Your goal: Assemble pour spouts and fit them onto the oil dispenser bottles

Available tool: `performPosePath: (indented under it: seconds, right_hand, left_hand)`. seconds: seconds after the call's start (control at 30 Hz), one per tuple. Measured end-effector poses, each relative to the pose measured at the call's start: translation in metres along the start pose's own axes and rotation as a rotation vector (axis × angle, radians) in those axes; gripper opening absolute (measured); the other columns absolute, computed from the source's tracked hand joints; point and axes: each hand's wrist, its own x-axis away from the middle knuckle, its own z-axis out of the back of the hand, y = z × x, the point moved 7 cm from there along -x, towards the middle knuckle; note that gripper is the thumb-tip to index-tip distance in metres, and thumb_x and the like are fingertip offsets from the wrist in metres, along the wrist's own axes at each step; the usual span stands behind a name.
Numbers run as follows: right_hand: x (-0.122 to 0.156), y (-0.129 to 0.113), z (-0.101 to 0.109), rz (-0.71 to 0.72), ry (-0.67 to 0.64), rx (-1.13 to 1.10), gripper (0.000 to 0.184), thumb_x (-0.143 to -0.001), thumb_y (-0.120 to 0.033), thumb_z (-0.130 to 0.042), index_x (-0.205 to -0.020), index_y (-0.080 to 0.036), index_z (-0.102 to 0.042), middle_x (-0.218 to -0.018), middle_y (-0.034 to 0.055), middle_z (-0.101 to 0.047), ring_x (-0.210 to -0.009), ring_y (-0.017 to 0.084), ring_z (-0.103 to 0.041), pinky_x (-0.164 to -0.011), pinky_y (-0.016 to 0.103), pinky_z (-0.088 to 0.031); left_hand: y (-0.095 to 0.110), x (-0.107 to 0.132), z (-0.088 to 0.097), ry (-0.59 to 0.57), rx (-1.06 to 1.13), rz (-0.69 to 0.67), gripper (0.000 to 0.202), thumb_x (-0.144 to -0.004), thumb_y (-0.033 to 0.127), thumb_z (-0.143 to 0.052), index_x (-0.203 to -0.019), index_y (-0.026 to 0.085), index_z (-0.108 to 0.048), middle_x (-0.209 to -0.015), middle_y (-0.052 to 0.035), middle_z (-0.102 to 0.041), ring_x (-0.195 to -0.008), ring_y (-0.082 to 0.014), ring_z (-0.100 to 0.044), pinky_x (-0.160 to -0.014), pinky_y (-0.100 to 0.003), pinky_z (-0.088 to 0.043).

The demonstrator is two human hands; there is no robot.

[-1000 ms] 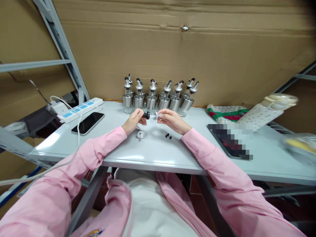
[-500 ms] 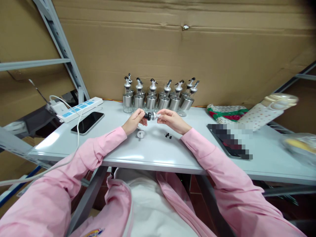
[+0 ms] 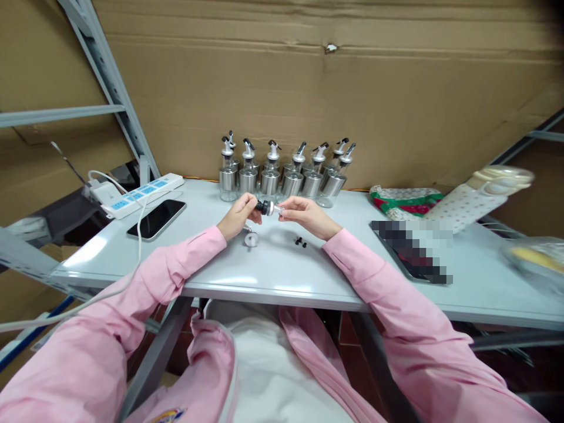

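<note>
Both my hands hold a small pourer spout (image 3: 267, 207), black at its left end and silver at its right, above the white table (image 3: 282, 270). My left hand (image 3: 239, 215) pinches the black end. My right hand (image 3: 305, 214) pinches the silver end. Under my left hand a small round metal cap (image 3: 251, 238) lies on the table. Two tiny black pieces (image 3: 300, 241) lie just in front of my right hand. A row of several steel-and-glass dispenser bottles (image 3: 282, 176) with spouts stands behind my hands against the cardboard wall.
A black phone (image 3: 157, 218) and a white power strip (image 3: 140, 194) with a cable lie at the left. A blurred-out flat object (image 3: 414, 249), a patterned cloth (image 3: 403, 201) and a dotted bottle (image 3: 478, 197) lie at the right. A metal shelf frame (image 3: 106, 76) rises at the left.
The spout in my hands has shifted slightly up and left, and my right fingers have moved along it. Otherwise nothing has moved.
</note>
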Motion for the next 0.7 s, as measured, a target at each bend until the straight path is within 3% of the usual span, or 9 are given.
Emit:
performPosePath:
  seconds: [0.2,0.7]
  right_hand:
    - [-0.0006,0.0017,-0.0005,0.009,0.004,0.013,0.023,-0.055,-0.023,-0.076,-0.073,-0.018,-0.063,-0.073,-0.0017,-0.066,-0.065,0.009,-0.058,-0.073,0.029,-0.046]
    - [-0.0008,0.0030,-0.0010,0.030,-0.071,-0.002,0.022,-0.061,-0.023,-0.074,-0.079,-0.018,-0.062,-0.078,0.0003,-0.069,-0.071,0.012,-0.064,-0.078,0.032,-0.047]
  left_hand:
    - [-0.0001,0.0001,0.0015,0.019,0.002,0.007,0.029,-0.084,0.043,-0.047,-0.076,0.017,-0.037,-0.060,0.0056,-0.055,-0.052,-0.0077,-0.057,-0.055,-0.022,-0.046]
    - [-0.0019,0.0004,-0.0016,-0.024,-0.015,0.007,0.030,-0.084,0.045,-0.046,-0.076,0.017,-0.036,-0.062,0.0055,-0.054,-0.053,-0.0076,-0.057,-0.054,-0.021,-0.045]
